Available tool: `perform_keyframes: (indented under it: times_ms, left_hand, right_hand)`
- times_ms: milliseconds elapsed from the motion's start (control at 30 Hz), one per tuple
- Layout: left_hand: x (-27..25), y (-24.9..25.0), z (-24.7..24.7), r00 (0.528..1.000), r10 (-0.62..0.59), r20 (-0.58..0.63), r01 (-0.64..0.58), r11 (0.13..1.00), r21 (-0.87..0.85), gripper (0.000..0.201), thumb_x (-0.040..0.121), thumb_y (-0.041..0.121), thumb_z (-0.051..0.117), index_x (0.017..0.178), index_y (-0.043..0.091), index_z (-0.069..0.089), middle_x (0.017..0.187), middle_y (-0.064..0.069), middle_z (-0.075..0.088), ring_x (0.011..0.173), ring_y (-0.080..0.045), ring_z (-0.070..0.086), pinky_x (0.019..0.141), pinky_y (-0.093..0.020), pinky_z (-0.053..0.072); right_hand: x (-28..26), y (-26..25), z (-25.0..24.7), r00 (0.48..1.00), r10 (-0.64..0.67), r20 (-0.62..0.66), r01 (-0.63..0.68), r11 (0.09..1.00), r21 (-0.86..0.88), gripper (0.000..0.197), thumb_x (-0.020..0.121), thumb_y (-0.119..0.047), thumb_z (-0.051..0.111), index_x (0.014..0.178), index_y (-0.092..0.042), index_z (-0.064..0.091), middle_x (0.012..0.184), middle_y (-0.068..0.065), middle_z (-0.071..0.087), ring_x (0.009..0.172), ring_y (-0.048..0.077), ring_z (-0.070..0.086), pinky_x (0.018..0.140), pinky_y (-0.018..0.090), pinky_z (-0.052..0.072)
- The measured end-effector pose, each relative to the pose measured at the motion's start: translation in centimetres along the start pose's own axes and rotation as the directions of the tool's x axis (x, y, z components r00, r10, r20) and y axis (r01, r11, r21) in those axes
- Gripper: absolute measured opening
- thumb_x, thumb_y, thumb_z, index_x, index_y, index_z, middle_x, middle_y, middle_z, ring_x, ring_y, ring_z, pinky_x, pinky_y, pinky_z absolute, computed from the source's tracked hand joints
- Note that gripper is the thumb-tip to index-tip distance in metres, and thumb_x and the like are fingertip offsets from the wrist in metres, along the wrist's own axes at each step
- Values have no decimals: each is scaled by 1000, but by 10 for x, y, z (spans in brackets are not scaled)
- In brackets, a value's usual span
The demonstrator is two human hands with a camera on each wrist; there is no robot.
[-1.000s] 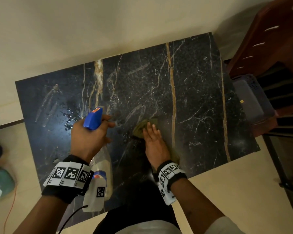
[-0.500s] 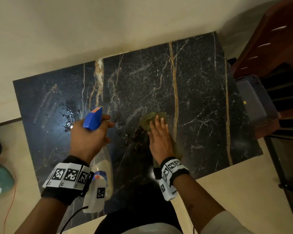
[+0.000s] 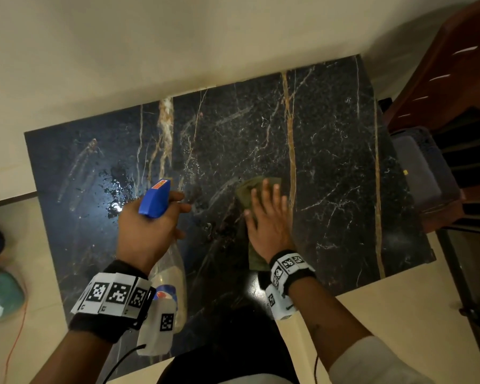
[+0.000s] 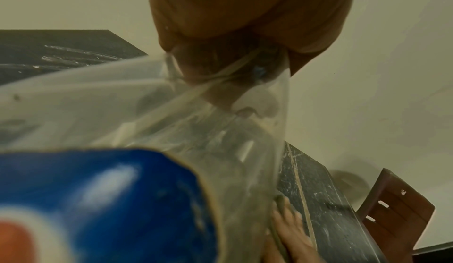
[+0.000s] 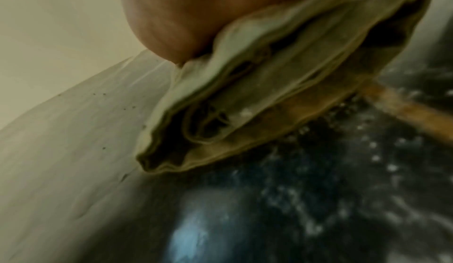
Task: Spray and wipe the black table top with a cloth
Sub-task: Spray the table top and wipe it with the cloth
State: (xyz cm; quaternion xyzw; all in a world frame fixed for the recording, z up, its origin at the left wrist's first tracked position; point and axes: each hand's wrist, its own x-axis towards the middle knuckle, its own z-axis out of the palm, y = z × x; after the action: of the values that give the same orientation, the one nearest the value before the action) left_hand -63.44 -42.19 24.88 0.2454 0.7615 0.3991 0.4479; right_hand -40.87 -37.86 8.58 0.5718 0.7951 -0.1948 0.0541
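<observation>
Cloth [image 3: 257, 189] flat under right hand [image 3: 269, 225], on table top [image 3: 330, 162].

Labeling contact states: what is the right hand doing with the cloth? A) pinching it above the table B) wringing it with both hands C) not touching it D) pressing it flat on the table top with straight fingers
D: the right hand lies flat, fingers straight, on the olive-green cloth against the black marble table top; the left hand holds the spray bottle.
</observation>
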Motion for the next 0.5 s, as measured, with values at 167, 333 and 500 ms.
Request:
perform_keyframes:
  times_ms: [167, 333, 500]
  left_hand:
    - [-1, 4, 2, 1000, 18, 5, -18, 1000, 6, 29, 96, 3, 61, 90, 31, 65, 95, -3, 76, 71, -20, 72, 45, -17, 52]
    - [3, 2, 2, 1000, 23, 0, -23, 1000, 14, 28, 96, 4, 61, 89, 30, 65, 93, -5, 76, 71, -21, 73, 45, -16, 52]
    - [8, -3, 4, 1000, -14, -15, 14, 1000, 13, 12, 94, 5, 63, 97, 13, 71, 95, -6, 76, 69, -22, 73, 45, -16, 50]
  right_hand:
    - [-2, -10, 5, 968, -250, 34, 251, 967, -38, 55, 106, -44, 28, 157, -22, 27, 168, 3, -2, 154, 26, -7, 124, 51, 6]
    - [29, 25, -10, 993, 63, -99, -62, 998, 11, 54, 107, -39, 31, 156, -18, 29, 168, 7, 4, 154, 30, 1, 124, 52, 9]
    - [29, 1, -4, 994, 60, -87, -54, 996, 66, 55, 107, -38, 29, 157, -14, 26, 167, 11, -2, 154, 31, -4, 125, 52, 7]
